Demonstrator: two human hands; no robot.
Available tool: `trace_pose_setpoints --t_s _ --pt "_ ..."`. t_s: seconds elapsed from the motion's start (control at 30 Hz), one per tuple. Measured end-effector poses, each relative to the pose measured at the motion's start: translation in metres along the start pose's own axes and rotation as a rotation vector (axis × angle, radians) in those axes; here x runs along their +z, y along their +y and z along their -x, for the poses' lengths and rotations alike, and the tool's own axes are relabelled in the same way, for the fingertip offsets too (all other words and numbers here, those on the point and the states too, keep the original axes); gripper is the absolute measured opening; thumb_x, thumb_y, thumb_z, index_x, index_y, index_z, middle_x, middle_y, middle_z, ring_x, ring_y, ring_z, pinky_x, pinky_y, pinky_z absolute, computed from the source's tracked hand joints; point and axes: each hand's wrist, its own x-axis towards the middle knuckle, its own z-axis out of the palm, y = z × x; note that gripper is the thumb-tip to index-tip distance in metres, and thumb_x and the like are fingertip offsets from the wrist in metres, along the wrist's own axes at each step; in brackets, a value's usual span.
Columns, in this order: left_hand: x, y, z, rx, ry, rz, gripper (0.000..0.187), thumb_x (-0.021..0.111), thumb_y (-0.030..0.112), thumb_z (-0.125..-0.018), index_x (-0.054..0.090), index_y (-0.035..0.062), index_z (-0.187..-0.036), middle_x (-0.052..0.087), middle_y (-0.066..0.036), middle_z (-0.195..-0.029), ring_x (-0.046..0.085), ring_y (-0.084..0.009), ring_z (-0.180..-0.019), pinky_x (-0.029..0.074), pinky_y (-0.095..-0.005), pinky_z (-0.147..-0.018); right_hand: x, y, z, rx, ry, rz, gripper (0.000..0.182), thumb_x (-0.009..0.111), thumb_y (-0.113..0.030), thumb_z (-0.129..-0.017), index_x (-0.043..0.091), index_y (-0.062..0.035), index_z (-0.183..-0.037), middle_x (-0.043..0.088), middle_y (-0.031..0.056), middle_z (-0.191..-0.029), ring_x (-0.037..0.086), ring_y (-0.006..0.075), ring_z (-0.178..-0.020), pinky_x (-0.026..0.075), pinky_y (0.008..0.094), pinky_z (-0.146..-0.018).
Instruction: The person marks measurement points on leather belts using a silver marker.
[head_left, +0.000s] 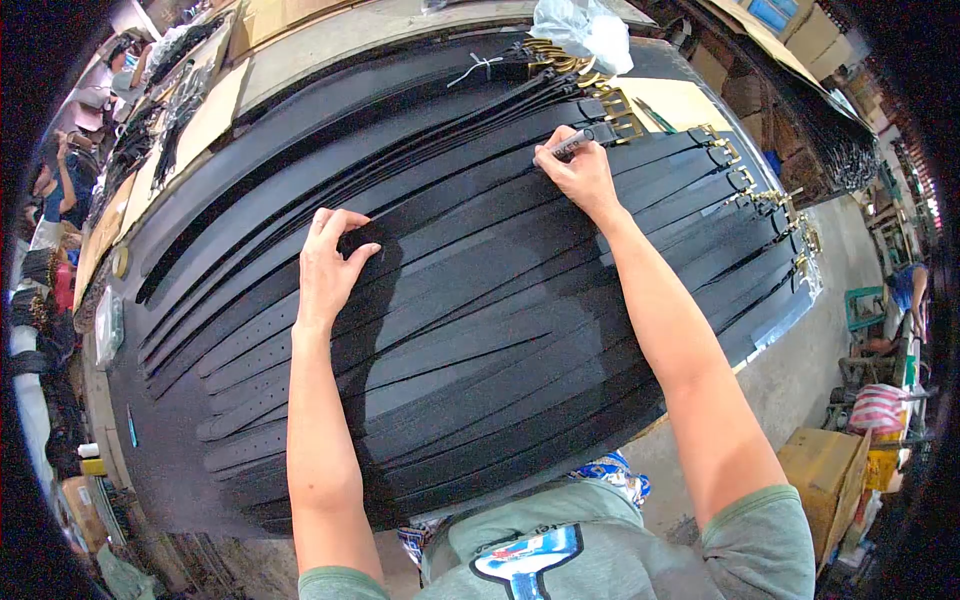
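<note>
Many black belts lie side by side on the table, their gold buckles (pixel 625 115) toward the upper right. My right hand (pixel 580 175) pinches a grey marker pen (pixel 571 143), its tip end pointing down at a black belt (pixel 500 160) close to the buckle end. Farther left, my left hand (pixel 335 255) is over the belts with thumb and fingers apart in a C shape, nothing between them. Punched holes show on the belt tips (pixel 250 365) below and left of that hand.
A clear plastic bag (pixel 585 35) lies by the bundled buckles at the back. Scissors (pixel 655 115) rest on cardboard beside the buckles. A blue pen-like item (pixel 132 427) and a tape roll (pixel 121 262) are at the left. A cardboard box (pixel 825 480) stands at right; people work in the background.
</note>
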Motion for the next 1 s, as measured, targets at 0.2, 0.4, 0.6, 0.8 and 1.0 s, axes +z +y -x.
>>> trace_pose_setpoints --t_s 0.2,0.4,0.6,0.8,1.0 --pt "-0.001 0.004 0.000 -0.038 -0.014 0.021 0.034 0.078 0.006 -0.068 0.062 0.0036 -0.099 0.058 -0.008 -0.096 0.060 -0.0238 -0.092 0.048 -0.0325 -0.075 -0.003 -0.006 0.001 -0.003 -0.010 0.030 0.023 0.070 -0.020 -0.080 0.058 -0.0020 -0.072 0.060 0.0068 -0.062 0.054 0.0124 -0.058 0.045 0.0301 -0.058" --pt "0.000 0.002 0.000 -0.006 -0.001 0.021 0.033 0.077 0.006 -0.068 0.063 0.0032 -0.098 0.058 -0.008 -0.095 0.060 -0.0238 -0.091 0.048 -0.0323 -0.074 -0.004 -0.005 0.001 -0.016 0.004 0.029 0.024 0.069 -0.021 -0.082 0.057 -0.0016 -0.074 0.058 0.0037 -0.062 0.051 0.0098 -0.061 0.043 0.0287 -0.058" --pt "0.000 0.002 0.000 -0.006 -0.001 0.003 0.032 0.077 0.005 -0.069 0.062 0.0027 -0.098 0.058 -0.008 -0.095 0.060 -0.0234 -0.091 0.048 -0.0325 -0.076 -0.005 -0.010 0.001 0.013 0.021 0.061 0.025 0.069 -0.020 -0.080 0.055 -0.0009 -0.073 0.055 0.0042 -0.060 0.050 0.0104 -0.059 0.042 0.0294 -0.057" --pt "0.000 0.003 0.000 -0.007 -0.005 0.013 0.032 0.077 0.005 -0.069 0.062 0.0026 -0.098 0.058 -0.008 -0.095 0.061 -0.0229 -0.090 0.049 -0.0323 -0.076 -0.004 -0.007 0.001 -0.008 0.040 0.062 0.025 0.069 -0.020 -0.080 0.056 -0.0008 -0.072 0.057 0.0050 -0.060 0.051 0.0101 -0.058 0.043 0.0293 -0.057" --pt "-0.002 0.007 0.000 -0.034 -0.008 0.018 0.032 0.076 0.005 -0.070 0.062 0.0024 -0.098 0.058 -0.008 -0.095 0.061 -0.0231 -0.092 0.049 -0.0320 -0.078 -0.003 0.001 -0.002 0.025 0.035 -0.042 0.022 0.070 -0.019 -0.078 0.059 -0.0017 -0.070 0.059 0.0053 -0.060 0.051 0.0091 -0.057 0.042 0.0280 -0.055"
